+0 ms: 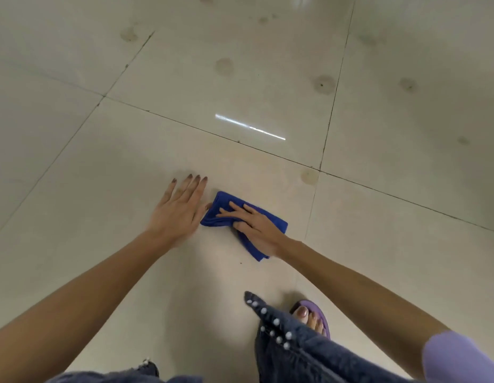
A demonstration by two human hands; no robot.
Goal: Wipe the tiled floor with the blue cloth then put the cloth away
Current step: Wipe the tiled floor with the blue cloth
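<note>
A folded blue cloth (221, 214) lies flat on the pale tiled floor (102, 167) in the middle of the view. My right hand (254, 225) presses down on top of it, fingers spread and pointing left, covering much of the cloth. My left hand (179, 208) is flat over the floor just left of the cloth, fingers apart and holding nothing, its thumb close to the cloth's left edge.
Round brownish stains dot the tiles farther out, one (309, 175) at a grout crossing right of the cloth, another (324, 84) and a third (224, 66) beyond. My foot in a purple sandal (312, 316) and denim trouser legs sit near the bottom edge.
</note>
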